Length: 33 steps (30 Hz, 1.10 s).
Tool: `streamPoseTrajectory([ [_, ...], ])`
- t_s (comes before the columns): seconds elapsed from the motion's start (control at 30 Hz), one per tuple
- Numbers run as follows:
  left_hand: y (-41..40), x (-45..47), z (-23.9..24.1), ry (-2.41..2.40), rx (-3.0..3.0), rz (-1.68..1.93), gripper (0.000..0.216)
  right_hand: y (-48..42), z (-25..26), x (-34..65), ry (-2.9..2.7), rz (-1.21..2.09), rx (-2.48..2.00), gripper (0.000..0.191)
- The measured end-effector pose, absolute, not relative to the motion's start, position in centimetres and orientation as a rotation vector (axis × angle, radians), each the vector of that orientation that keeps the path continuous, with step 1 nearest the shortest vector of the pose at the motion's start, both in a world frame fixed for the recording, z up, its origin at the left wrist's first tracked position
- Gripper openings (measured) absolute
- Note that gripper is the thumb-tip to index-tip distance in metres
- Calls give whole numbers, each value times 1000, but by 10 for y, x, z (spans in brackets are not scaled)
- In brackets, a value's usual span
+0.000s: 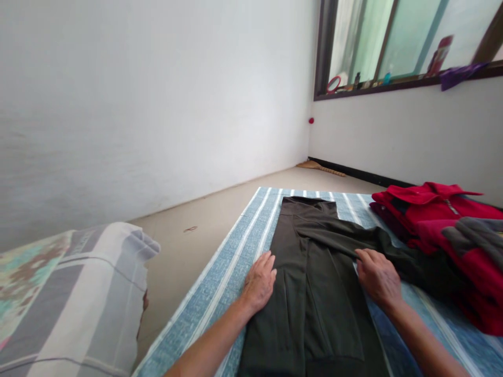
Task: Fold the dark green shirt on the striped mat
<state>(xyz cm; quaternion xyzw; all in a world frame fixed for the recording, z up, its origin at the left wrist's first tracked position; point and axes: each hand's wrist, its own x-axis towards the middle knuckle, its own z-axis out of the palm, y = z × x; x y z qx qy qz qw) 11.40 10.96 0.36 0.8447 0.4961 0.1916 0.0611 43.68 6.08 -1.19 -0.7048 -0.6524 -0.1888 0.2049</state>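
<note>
A dark green-black jacket [322, 293] lies spread lengthwise on a blue-and-white striped cloth [236, 262], its collar at the far end. One sleeve [365, 235] stretches out to the right. Flat against the jacket's left edge rests my left hand [261, 280], open, fingers stretched forward. At the right edge, just under the sleeve, my right hand [378, 276] has its fingers curled and pressed together on the dark fabric. The fingertips of that hand are partly hidden.
Red and grey clothes [451, 220] are piled at the right, touching the sleeve's end. On the left is a folded striped bedding bundle [94, 293]. A small loop [190, 229] lies on the floor, a broom [320, 167] in the corner. Small items line the window sill [377, 86].
</note>
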Motion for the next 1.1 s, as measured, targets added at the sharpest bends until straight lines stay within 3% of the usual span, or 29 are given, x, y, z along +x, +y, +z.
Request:
streamPoseTrajectory([
  [0.2,107,115,6,1532,2486,444,46,67,27,356,-2361,-332,-1597,25],
  [0.37,104,113,8,1529,2443,367,52,78,30,326,-2578,-358,-1445,16],
  [0.57,102,114,11,1548,2410,222,57,83,26,324,-2673,-425,-1333,5],
  [1.1,95,119,26,1545,2407,36,60,87,21,337,-2675,-344,-1269,12],
])
